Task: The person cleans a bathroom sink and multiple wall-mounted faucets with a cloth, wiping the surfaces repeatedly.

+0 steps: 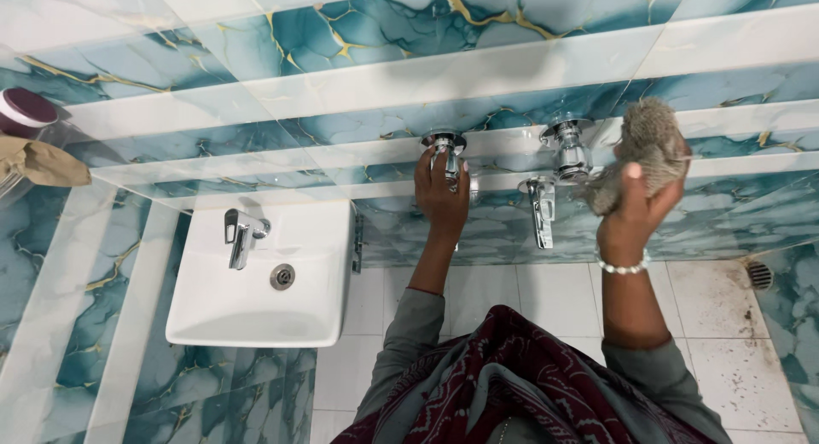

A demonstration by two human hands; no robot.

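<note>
My left hand (441, 194) is wrapped around a chrome wall tap (444, 145) on the blue marble-patterned tiled wall. My right hand (636, 207), with a white bead bracelet on the wrist, grips a grey scrubbing pad (646, 141) held against the wall just right of a second chrome tap (570, 147). A third chrome lever tap (539, 207) sits lower, between my two hands.
A white wash basin (256, 282) with a chrome faucet (241, 233) hangs on the wall to the left. A floor drain (759, 275) lies at the right on the white floor tiles. A round maroon-and-white container (24, 111) and a brown cloth (43, 162) sit at far left.
</note>
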